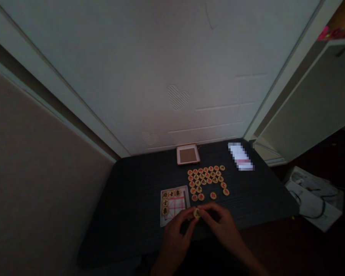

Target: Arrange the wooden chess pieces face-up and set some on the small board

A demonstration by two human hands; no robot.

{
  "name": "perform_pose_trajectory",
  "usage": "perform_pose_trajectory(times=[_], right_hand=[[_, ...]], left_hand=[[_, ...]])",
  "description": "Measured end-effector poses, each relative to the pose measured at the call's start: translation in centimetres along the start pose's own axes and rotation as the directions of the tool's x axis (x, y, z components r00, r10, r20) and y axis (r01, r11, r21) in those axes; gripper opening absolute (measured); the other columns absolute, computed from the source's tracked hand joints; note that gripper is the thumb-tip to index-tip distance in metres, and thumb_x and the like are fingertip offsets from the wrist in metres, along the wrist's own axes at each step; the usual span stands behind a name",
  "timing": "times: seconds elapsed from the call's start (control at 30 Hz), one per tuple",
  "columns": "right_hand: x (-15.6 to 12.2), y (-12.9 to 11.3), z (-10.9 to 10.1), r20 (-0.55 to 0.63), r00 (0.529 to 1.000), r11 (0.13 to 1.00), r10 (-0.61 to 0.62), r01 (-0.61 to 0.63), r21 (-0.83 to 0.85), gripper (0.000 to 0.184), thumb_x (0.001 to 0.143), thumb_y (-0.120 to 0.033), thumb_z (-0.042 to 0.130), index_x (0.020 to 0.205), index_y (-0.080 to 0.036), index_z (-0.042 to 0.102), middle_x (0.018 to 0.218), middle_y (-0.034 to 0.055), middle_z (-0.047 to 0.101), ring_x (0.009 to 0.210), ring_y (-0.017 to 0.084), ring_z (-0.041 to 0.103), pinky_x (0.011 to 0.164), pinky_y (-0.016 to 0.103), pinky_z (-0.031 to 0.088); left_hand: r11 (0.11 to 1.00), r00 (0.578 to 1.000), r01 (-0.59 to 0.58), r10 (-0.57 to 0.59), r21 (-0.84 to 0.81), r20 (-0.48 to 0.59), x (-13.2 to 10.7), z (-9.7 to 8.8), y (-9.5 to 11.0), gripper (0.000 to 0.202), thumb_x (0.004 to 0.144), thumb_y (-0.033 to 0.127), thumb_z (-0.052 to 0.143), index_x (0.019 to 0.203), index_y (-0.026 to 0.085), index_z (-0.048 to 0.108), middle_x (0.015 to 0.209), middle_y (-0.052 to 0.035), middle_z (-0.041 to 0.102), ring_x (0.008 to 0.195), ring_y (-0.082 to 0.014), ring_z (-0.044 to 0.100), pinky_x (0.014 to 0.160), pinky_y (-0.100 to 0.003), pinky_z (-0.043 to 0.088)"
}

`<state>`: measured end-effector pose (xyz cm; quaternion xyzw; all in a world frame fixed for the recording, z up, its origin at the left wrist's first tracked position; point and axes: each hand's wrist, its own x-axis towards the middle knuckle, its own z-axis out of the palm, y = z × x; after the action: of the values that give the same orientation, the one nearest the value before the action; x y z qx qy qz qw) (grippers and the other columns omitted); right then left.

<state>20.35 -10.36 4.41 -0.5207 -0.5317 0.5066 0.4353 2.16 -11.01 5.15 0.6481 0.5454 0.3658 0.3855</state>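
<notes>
Between the fingertips of my left hand (pixel 178 230) and my right hand (pixel 220 222) is one round Chinese chess piece (pixel 197 213), held by both in a pinch above the front of the table. Under and left of my left hand lies a shallow white box (pixel 161 220). Several black-marked pieces (pixel 165 202) sit along its far and left sides, over a sheet with pink lines. Beyond my right hand, many wooden pieces (pixel 207 174) with red or black characters lie flat in rows, a few apart from the rest.
A pinkish box lid or tray (pixel 188 155) lies by the wall at the back of the dark table (pixel 126 199). A blurred-out bright phone-like object (pixel 240 156) is at the back right. White bags or boxes (pixel 313 199) stand on the floor to the right.
</notes>
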Motion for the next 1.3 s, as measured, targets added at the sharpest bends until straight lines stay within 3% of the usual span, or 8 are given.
perform_pose_trajectory(times=[0.13,0.33,0.43,0.57,0.67,1.07,1.3], right_hand=[[-0.2,0.0,-0.3,0.036,0.999,1.0,-0.02,0.021,-0.011,0.035,0.092,-0.052,0.068,0.109,-0.024,0.079,0.107,0.0071,0.079,0.098,0.026,0.072,0.09,0.039,0.056],[-0.3,-0.1,-0.4,0.037,0.997,0.996,-0.071,0.073,-0.051,0.027,0.092,-0.043,0.07,0.114,-0.028,0.078,0.108,0.0046,0.079,0.092,0.023,0.072,0.083,0.034,0.057],[-0.4,-0.2,-0.1,0.04,0.98,0.978,-0.195,0.198,-0.073,0.023,0.095,-0.035,0.069,0.117,-0.03,0.076,0.11,0.0043,0.078,0.099,0.023,0.072,0.088,0.036,0.056],[-0.7,0.0,0.4,0.048,0.919,0.904,-0.392,0.394,-0.163,0.027,0.095,-0.025,0.068,0.12,-0.032,0.074,0.111,0.0043,0.078,0.105,0.025,0.071,0.096,0.041,0.055],[-0.8,0.1,0.7,0.046,0.881,0.856,-0.47,0.468,-0.218,0.031,0.095,-0.02,0.067,0.123,-0.033,0.072,0.111,0.0045,0.078,0.104,0.025,0.072,0.095,0.041,0.057],[-0.7,1.1,1.3,0.036,0.797,0.752,-0.602,0.582,-0.311,0.032,0.096,-0.015,0.063,0.126,-0.025,0.066,0.112,0.0068,0.076,0.104,0.024,0.07,0.092,0.041,0.059],[-0.9,0.7,1.5,0.038,0.774,0.727,-0.632,0.609,-0.317,0.038,0.097,-0.011,0.062,0.131,-0.028,0.063,0.111,0.0058,0.077,0.102,0.023,0.071,0.091,0.041,0.058]], left_hand=[[0.997,0.999,0.038,-0.039,-0.059,-0.014,0.3,-0.3,0.4,0.021,0.091,0.032,0.069,0.11,0.026,0.076,0.099,-0.0038,0.082,0.093,-0.0238,0.077,0.089,-0.036,0.061],[0.991,0.998,0.068,-0.068,-0.117,0.001,0.4,-0.4,0.7,0.023,0.091,0.033,0.07,0.112,0.025,0.075,0.101,-0.0049,0.082,0.094,-0.024,0.078,0.09,-0.036,0.061],[0.985,0.996,0.093,-0.09,-0.143,0.028,0.3,-0.4,0.9,0.024,0.092,0.033,0.068,0.113,0.024,0.073,0.105,-0.006,0.082,0.1,-0.0244,0.077,0.094,-0.037,0.06],[0.98,0.993,0.115,-0.117,-0.161,0.0,0.3,-0.2,1.1,0.02,0.09,0.034,0.07,0.107,0.023,0.071,0.097,-0.0045,0.082,0.093,-0.024,0.078,0.087,-0.034,0.061],[0.981,0.993,0.109,-0.113,-0.162,-0.017,0.3,-0.1,1.3,0.019,0.089,0.034,0.071,0.105,0.022,0.071,0.094,-0.0044,0.082,0.09,-0.024,0.079,0.084,-0.033,0.062],[0.953,0.986,0.141,-0.159,-0.268,-0.045,0.3,-0.2,1.7,0.022,0.091,0.038,0.068,0.102,0.02,0.075,0.102,-0.0082,0.081,0.094,-0.0247,0.078,0.085,-0.032,0.061],[0.954,0.98,0.175,-0.194,-0.244,-0.055,0.4,-0.3,1.6,0.028,0.093,0.044,0.064,0.096,0.02,0.076,0.093,-0.0073,0.08,0.077,-0.022,0.076,0.071,-0.029,0.062]])
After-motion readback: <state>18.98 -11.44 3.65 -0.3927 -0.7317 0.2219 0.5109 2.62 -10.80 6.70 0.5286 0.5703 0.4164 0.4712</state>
